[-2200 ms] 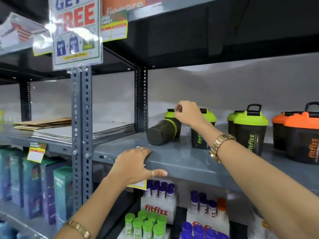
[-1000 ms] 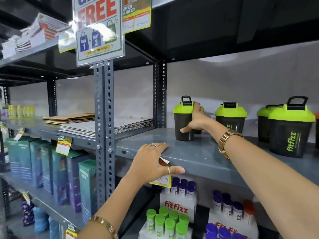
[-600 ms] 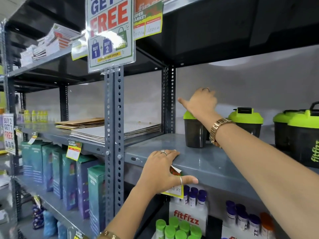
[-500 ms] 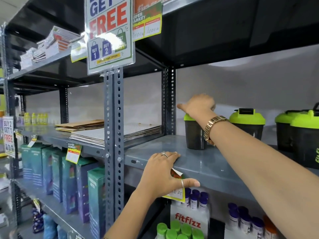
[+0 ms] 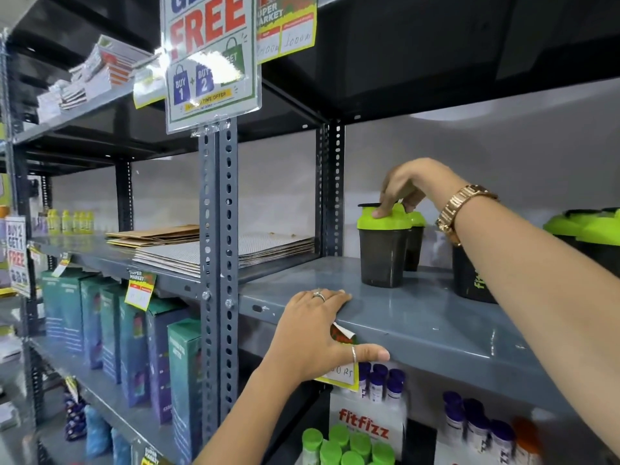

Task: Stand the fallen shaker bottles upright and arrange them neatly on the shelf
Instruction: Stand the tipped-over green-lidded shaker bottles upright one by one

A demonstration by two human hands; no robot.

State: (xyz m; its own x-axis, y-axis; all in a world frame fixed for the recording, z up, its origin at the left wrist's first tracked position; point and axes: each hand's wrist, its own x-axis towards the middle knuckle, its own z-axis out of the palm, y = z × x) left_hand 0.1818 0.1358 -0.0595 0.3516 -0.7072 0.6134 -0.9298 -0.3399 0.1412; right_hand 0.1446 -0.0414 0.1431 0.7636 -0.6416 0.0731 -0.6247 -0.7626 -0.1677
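right hand [image 5: 409,186] pinches lid of upright shaker bottle [image 5: 382,253] on surface [image 5: 436,317]. left hand [image 5: 315,333] flat on surface edge, fingers straight, gripping nothing.

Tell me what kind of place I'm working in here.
Likely a supermarket aisle: a laminated "FREE" offer sign hangs on the grey slotted-steel shelving, a yellow "Super Market" price tag hangs above, and a green-lidded dark shaker bottle stands among others alike.

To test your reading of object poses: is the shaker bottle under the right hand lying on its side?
No, the shaker bottle stands upright on the shelf, with the right hand holding its green lid.
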